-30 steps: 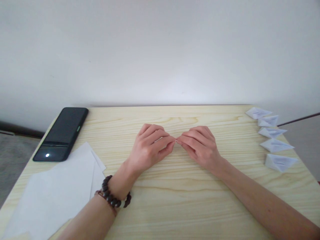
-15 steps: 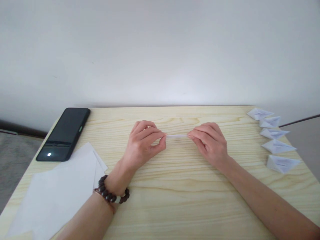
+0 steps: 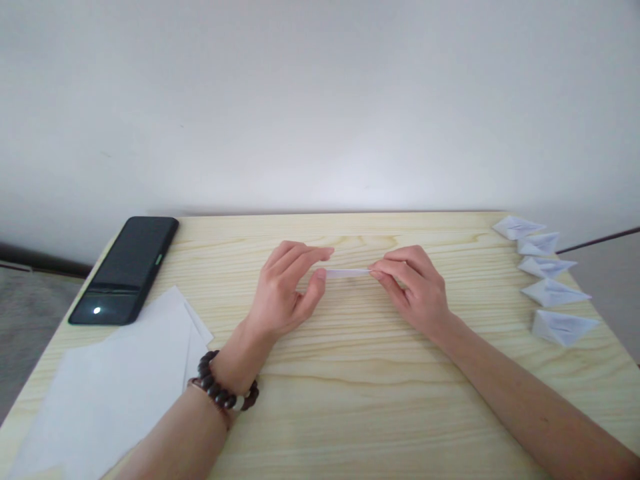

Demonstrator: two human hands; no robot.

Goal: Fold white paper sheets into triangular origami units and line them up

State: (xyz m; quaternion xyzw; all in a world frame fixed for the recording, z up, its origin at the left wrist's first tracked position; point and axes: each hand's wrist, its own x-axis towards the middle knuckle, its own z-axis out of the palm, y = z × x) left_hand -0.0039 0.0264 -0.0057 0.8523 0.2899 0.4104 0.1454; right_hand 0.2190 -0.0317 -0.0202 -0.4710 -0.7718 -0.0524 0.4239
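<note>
A thin piece of folded white paper (image 3: pixel 347 273) is held level above the wooden table, seen almost edge-on between my two hands. My right hand (image 3: pixel 415 287) pinches its right end between thumb and fingertips. My left hand (image 3: pixel 287 287) is at the other end, its thumb tip by the paper and its forefinger lifted away, leaving a gap between them. Whether the left thumb touches the paper is hard to tell. A dark beaded bracelet (image 3: pixel 217 387) circles my left wrist.
Several folded paper boats (image 3: pixel 554 293) stand in a column along the right edge of the table (image 3: pixel 380 400). A black phone (image 3: pixel 127 267) lies at the far left, partly over loose white sheets (image 3: pixel 125 380). Behind the table rises a pale wall (image 3: pixel 320 107).
My left fingers have parted from their pinch, the forefinger rising off the paper's left end. My right hand, still pinching, has shifted slightly left with the paper.
</note>
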